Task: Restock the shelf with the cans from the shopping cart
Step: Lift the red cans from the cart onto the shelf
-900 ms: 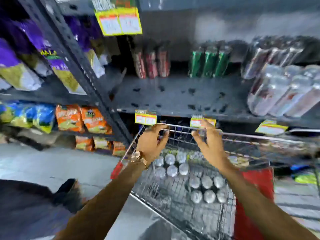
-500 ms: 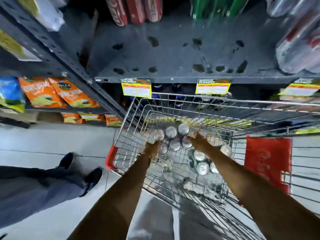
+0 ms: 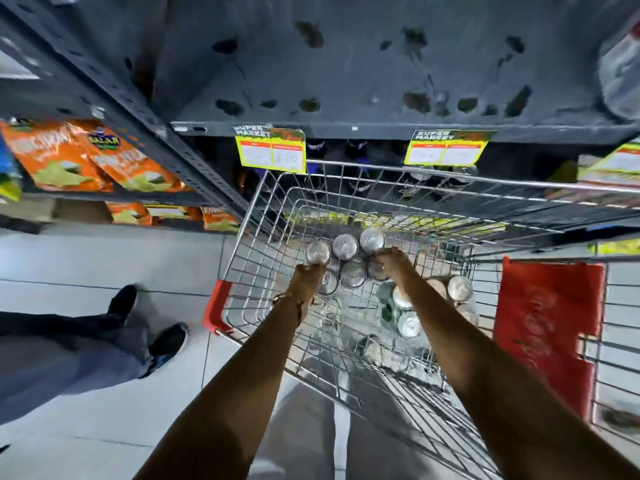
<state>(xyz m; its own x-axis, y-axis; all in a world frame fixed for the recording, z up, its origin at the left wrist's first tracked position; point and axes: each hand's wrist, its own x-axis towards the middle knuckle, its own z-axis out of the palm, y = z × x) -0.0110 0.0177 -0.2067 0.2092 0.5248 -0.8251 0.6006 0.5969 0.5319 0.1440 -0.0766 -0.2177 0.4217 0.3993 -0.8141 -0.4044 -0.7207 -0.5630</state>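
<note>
Silver wire shopping cart (image 3: 242, 258) parked against a dark grey metal shelf (image 3: 363, 71), red corner guard (image 3: 216, 306) at 9 o'clock on the basket rim. Six-can cluster (image 3: 346, 261) standing upright at the basket's 12 o'clock end, tops shining. Left hand (image 3: 308, 275) down at the cluster's 9 o'clock edge, touching the outermost can (image 3: 318, 252); fingers hidden beneath, so cannot tell whether clamped or loose. Right hand (image 3: 393, 261) curled over the cluster's 3 o'clock edge, fingers closed around a can (image 3: 377, 270) there. Second group of cans (image 3: 408, 323) lying further back in the basket toward 5 o'clock, partly hidden under the right forearm, wrapped in clear film with green showing. Shelf board straight above at 12 o'clock, bare and spotted with dark marks. Two yellow price tags (image 3: 272, 150) hanging off its front edge, dark bottles (image 3: 356, 150) on the level below. Orange snack bags (image 3: 90, 157) on the neighbouring rack at 10 o'clock. Red bag (image 3: 547, 327) hanging at 3 o'clock. Another person's legs in dark trousers and black shoes (image 3: 169, 341) on the pale floor at 8 o'clock
</note>
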